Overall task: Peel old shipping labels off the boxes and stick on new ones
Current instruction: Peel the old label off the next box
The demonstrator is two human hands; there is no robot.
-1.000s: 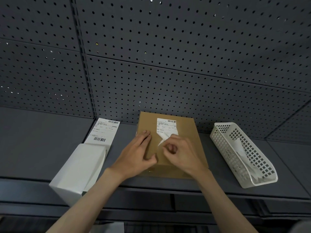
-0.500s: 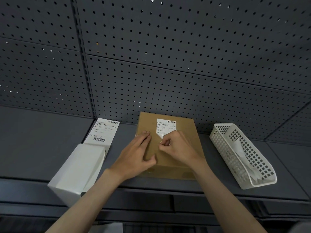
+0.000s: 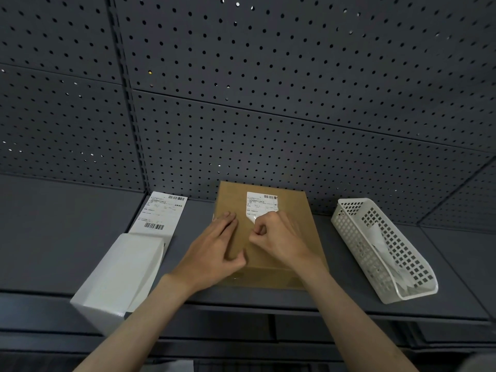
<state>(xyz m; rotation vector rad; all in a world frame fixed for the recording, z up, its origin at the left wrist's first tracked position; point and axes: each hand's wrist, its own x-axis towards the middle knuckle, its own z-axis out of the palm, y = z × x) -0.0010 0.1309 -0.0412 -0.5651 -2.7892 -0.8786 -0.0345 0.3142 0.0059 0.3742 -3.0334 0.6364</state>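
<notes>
A flat brown cardboard box lies on the grey shelf in front of me. A white shipping label with a barcode sticks to its far half, and its near part is lifted and folded back. My right hand has curled fingers and pinches that peeled edge. Beside it, my left hand lies flat on the left part of the lid and presses down.
To the left a white box lies on the shelf, with a printed label sheet behind it. A white slotted basket holding crumpled white paper stands at the right. Dark pegboard forms the back wall.
My right hand has moved away from me along the box, folding the peeled part of the label further back. The left hand has stayed flat on the lid.
</notes>
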